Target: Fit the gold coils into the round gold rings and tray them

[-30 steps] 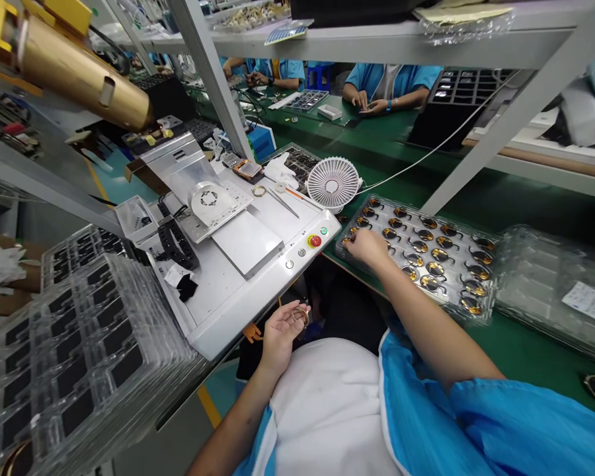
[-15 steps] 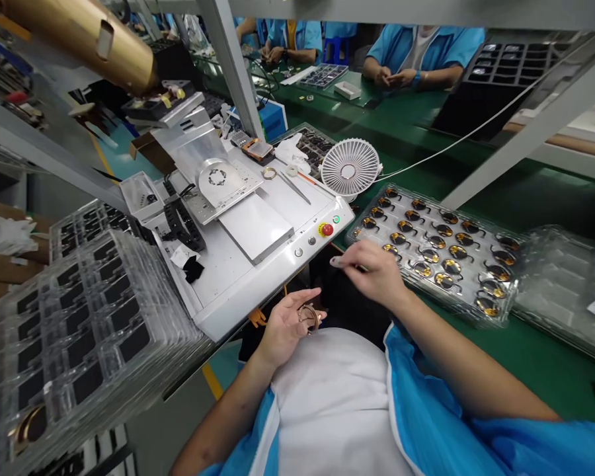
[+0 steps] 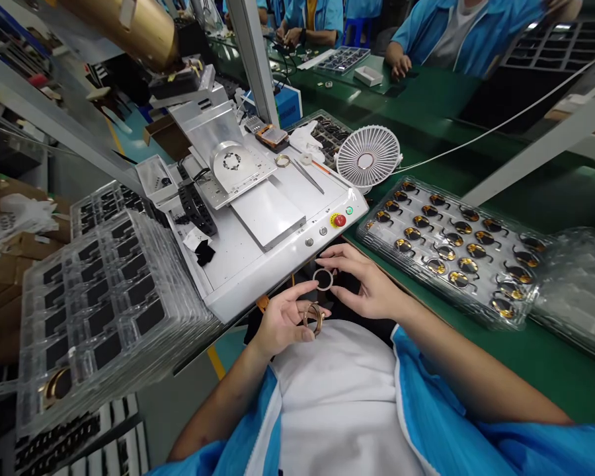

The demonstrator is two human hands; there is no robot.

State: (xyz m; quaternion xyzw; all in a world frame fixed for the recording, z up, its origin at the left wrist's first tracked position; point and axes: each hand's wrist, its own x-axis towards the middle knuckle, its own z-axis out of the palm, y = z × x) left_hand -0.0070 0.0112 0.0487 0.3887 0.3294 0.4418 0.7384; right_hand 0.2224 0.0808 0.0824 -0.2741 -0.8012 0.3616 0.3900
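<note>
My left hand (image 3: 282, 324) is closed around a gold-coloured watch case ring (image 3: 318, 320), held upright near my lap. Just above it, my right hand (image 3: 369, 283) pinches a thin pale ring (image 3: 322, 279) by its edge, with the thumb and fingers on its right side. The left index fingertip reaches to the left edge of that pale ring. Both hands are in front of my white shirt, below the front edge of the white machine (image 3: 272, 276). Parts of the watch case are covered by my left fingers.
Right of my hands lies a clear tray (image 3: 401, 264) of round black-and-gold parts. A stack of clear trays (image 3: 114, 357) stands at left. On the machine are a red emergency button (image 3: 340, 220) and tweezers (image 3: 307, 177). A white fan (image 3: 368, 157) stands behind; co-workers (image 3: 441, 36) sit opposite.
My right hand has moved left and down toward my left hand, bringing the thin ring above the watch case. The view has shifted slightly, and a co-worker opposite has raised an arm.
</note>
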